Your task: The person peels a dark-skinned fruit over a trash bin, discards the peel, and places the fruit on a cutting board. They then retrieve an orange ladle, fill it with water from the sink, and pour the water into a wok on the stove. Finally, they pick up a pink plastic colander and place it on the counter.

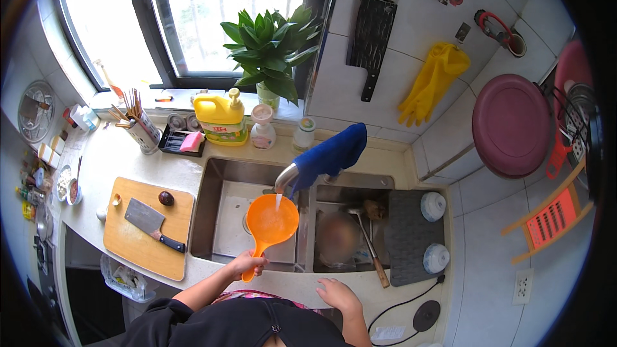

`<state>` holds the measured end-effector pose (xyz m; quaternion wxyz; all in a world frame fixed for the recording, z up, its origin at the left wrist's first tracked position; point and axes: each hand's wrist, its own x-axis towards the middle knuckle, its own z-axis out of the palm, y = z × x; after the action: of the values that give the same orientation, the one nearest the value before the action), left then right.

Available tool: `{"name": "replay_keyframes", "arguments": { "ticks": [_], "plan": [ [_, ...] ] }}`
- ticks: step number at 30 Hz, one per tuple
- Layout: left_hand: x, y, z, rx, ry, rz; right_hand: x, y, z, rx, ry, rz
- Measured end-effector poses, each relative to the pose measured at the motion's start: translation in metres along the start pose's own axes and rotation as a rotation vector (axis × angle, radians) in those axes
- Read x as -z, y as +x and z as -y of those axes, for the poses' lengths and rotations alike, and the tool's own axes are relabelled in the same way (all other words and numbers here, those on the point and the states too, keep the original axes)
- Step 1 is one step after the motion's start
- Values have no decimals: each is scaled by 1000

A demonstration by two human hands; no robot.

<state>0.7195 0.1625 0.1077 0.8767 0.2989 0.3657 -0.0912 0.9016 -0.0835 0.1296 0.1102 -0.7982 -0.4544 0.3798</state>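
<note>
My left hand (248, 263) is closed round the handle of an orange water scoop (261, 222). Its round bowl is over the left sink basin (222, 205), beneath the tap (285, 178). Water runs from the spout into the scoop. A blue cloth (331, 153) is draped over the tap. My right hand (339, 295) holds nothing, its fingers loosely apart at the counter's front edge, before the right basin (324, 196). In that basin are a blurred round thing (337, 239), a brown lump (374, 210) and a long wooden-handled utensil (369, 247) leaning on the front rim.
Left of the sink, a cutting board (132, 254) bears a cleaver (146, 218) and a dark round piece of food (166, 198). Behind the sink stand a yellow jug (222, 119) and pump bottle (262, 130). Two bowls (433, 206) rest on a grey mat (406, 231) at right.
</note>
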Motion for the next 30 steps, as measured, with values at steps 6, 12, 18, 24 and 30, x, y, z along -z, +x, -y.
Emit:
{"name": "replay_keyframes", "arguments": {
  "ticks": [6, 12, 18, 24, 30],
  "plan": [
    [2, 2, 1, 3, -6, -9, 12, 9, 5, 76, 20, -8],
    [6, 10, 2, 6, 49, -12, 56, 98, -21, 98, 672, -464],
    [5, 10, -1, 7, 71, -21, 154, 233, -56, 206, 1628, -634],
    [0, 1, -10, 8, 39, -38, 191, 325, -78, 193, 1058, -578],
    [2, -7, -9, -39, 137, -72, 183, 315, -73, 407, 716, -726]
  ]
}}
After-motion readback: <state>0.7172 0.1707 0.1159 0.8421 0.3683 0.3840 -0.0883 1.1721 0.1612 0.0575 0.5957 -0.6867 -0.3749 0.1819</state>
